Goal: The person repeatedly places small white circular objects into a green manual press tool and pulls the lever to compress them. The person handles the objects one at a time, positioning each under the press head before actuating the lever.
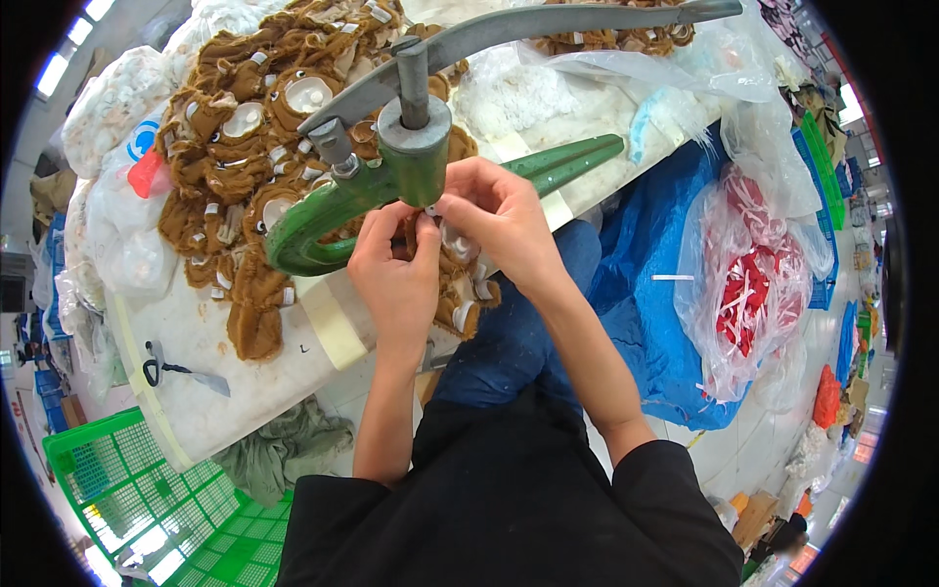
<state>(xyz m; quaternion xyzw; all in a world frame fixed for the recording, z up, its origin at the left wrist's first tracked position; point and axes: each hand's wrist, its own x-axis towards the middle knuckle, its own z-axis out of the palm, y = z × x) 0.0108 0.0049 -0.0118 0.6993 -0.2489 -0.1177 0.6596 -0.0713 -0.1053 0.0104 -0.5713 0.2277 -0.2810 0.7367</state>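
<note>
A green hand press [311, 233] with a long grey metal lever [528, 22] stands on the table before me. Just beneath its upright ram, my left hand [399, 256] and my right hand [501, 217] come together with fingertips pinched. Between them shows a tiny pale spot; what exactly they grip is too small and covered to name. Below and behind my fingers, a brown plush skin [458, 298] with white tags reaches the table's near edge. Beyond the press lies a heap of similar brown plush skins [230, 161], some with eyes and white round discs.
Black-handled scissors [156, 368] lie on the white table [220, 411] at left. White stuffing bags [132, 230] sit along the far left. At right are a blue sheet [636, 323] and a clear bag of red pieces [748, 293]. A green crate [127, 460] stands lower left.
</note>
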